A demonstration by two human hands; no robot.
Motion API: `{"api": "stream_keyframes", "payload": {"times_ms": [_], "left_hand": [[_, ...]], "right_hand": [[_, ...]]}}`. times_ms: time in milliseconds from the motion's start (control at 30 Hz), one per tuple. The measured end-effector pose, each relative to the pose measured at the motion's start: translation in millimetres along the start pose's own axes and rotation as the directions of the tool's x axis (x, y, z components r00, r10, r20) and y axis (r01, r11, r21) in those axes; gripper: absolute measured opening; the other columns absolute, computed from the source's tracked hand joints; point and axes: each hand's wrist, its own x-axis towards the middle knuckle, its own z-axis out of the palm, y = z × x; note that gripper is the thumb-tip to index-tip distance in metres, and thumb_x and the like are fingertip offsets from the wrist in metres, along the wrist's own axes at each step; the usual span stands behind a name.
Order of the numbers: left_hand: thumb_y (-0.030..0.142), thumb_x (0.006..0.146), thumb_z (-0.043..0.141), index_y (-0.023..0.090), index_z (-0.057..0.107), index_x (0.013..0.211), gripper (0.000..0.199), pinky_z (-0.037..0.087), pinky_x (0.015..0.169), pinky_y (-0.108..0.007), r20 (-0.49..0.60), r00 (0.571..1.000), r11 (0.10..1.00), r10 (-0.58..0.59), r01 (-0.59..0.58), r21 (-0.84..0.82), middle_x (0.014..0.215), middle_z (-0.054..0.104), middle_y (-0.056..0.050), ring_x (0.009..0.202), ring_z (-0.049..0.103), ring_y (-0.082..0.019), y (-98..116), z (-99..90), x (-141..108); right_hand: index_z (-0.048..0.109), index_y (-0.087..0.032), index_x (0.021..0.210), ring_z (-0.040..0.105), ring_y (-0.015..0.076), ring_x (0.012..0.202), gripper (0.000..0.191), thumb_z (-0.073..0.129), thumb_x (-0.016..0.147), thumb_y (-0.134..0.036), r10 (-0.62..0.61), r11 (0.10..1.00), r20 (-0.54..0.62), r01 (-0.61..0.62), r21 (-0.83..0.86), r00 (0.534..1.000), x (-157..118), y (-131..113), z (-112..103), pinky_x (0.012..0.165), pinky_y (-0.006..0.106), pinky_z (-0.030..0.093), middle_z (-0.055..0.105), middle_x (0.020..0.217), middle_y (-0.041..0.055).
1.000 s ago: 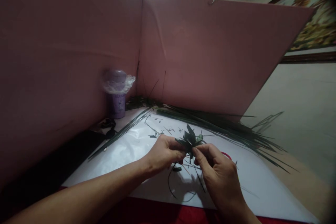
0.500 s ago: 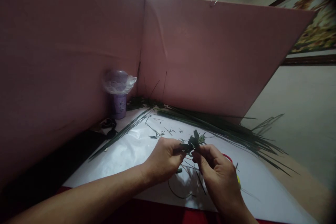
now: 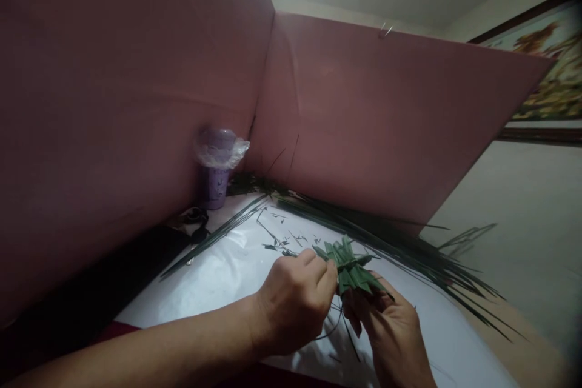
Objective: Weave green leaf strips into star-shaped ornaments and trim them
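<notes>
Between my hands is a folded green leaf piece (image 3: 352, 267), made of several pleated or woven strips with pointed ends. My left hand (image 3: 302, 297) is closed, its fingertips pinching the piece's left side. From the right and below, my right hand (image 3: 386, 318) grips it, with part of those fingers hidden behind the leaf. Thin dark strands (image 3: 348, 330) lie or hang just below the piece, over the white sheet (image 3: 218, 291). Small leaf scraps (image 3: 295, 237) are scattered on the sheet beyond my hands.
Long green leaf blades (image 3: 377, 227) lie along the back and right edge of the sheet, with a thinner bundle (image 3: 218, 233) at left. A purple cup (image 3: 218, 185) with clear plastic wrap stands in the corner. Pink panels (image 3: 354, 121) rise behind and to the left.
The leaf piece has been turned and now shows its broad pleated side. My left hand has rolled over, knuckles up, and my right hand has shifted beneath the piece. The view has tilted slightly.
</notes>
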Motion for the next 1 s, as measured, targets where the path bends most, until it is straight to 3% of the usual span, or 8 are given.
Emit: {"api": "stream_keyframes", "payload": {"times_ms": [167, 300, 433, 633, 800, 1000], "left_hand": [[0.008, 0.080, 0.044, 0.004, 0.057, 0.095, 0.021, 0.033, 0.043, -0.028, -0.076, 0.992, 0.988, 0.102, -0.092, 0.123, 0.063, 0.052, -0.003, 0.055, 0.047, -0.016, 5.3, -6.6, 3.1], [0.011, 0.079, 0.050, 0.001, 0.060, 0.096, 0.022, 0.032, 0.041, -0.028, -0.116, 0.987, 0.981, 0.110, -0.090, 0.169, 0.063, 0.055, -0.005, 0.054, 0.049, -0.017, 9.8, -10.7, 5.8], [0.010, 0.080, 0.050, 0.001, 0.060, 0.098, 0.023, 0.034, 0.042, -0.027, -0.134, 0.986, 0.984, 0.097, -0.075, 0.164, 0.062, 0.056, -0.005, 0.055, 0.051, -0.017, 11.1, -13.3, 7.4], [0.009, 0.082, 0.043, 0.004, 0.060, 0.097, 0.023, 0.038, 0.043, -0.028, -0.144, 0.987, 0.988, 0.073, -0.051, 0.149, 0.061, 0.056, -0.005, 0.054, 0.052, -0.016, 12.0, -16.8, 9.5], [0.009, 0.083, 0.042, 0.006, 0.061, 0.095, 0.023, 0.038, 0.044, -0.027, -0.174, 0.982, 0.991, 0.070, -0.048, 0.124, 0.059, 0.057, -0.005, 0.054, 0.051, -0.016, 12.2, -17.1, 10.1], [0.007, 0.080, 0.046, 0.004, 0.062, 0.093, 0.020, 0.037, 0.045, -0.028, -0.200, 0.977, 0.997, 0.069, -0.061, 0.047, 0.060, 0.057, -0.005, 0.054, 0.049, -0.016, 13.7, -16.8, 8.5]], "right_hand": [[0.045, -0.021, 0.048, 0.038, 0.0119, 0.046, 0.041, 0.064, 0.070, -0.049, -0.074, 0.994, 0.007, 0.074, -0.075, 0.997, 0.8, -6.2, 0.0, 0.043, 0.023, 0.034, 0.043, 0.048, -0.0024], [0.048, -0.021, 0.052, 0.038, 0.0116, 0.043, 0.033, 0.065, 0.068, -0.045, -0.032, 0.999, -0.003, 0.032, -0.016, 0.999, 1.0, -11.8, 0.0, 0.039, 0.022, 0.034, 0.044, 0.045, -0.0031], [0.050, -0.021, 0.057, 0.038, 0.0110, 0.042, 0.027, 0.067, 0.067, -0.040, -0.063, 0.992, -0.040, 0.067, 0.110, 0.997, 0.5, -6.3, -0.6, 0.038, 0.022, 0.035, 0.045, 0.048, -0.0043], [0.058, -0.020, 0.063, 0.040, 0.0112, 0.044, 0.025, 0.066, 0.067, -0.043, -0.221, 0.970, -0.133, 0.233, 0.075, 0.966, 3.4, 9.0, -2.6, 0.039, 0.021, 0.034, 0.047, 0.050, -0.0031], [0.059, -0.021, 0.068, 0.039, 0.0124, 0.047, 0.022, 0.072, 0.064, -0.037, -0.173, 0.984, -0.109, 0.177, 0.031, 0.979, 1.8, 4.0, -3.7, 0.042, 0.023, 0.036, 0.049, 0.055, -0.0027], [0.057, -0.021, 0.063, 0.036, 0.0116, 0.049, 0.020, 0.073, 0.064, -0.033, -0.231, 0.966, -0.121, 0.243, 0.090, 0.965, 1.6, -5.1, -2.5, 0.044, 0.023, 0.034, 0.046, 0.055, -0.0042]]}}
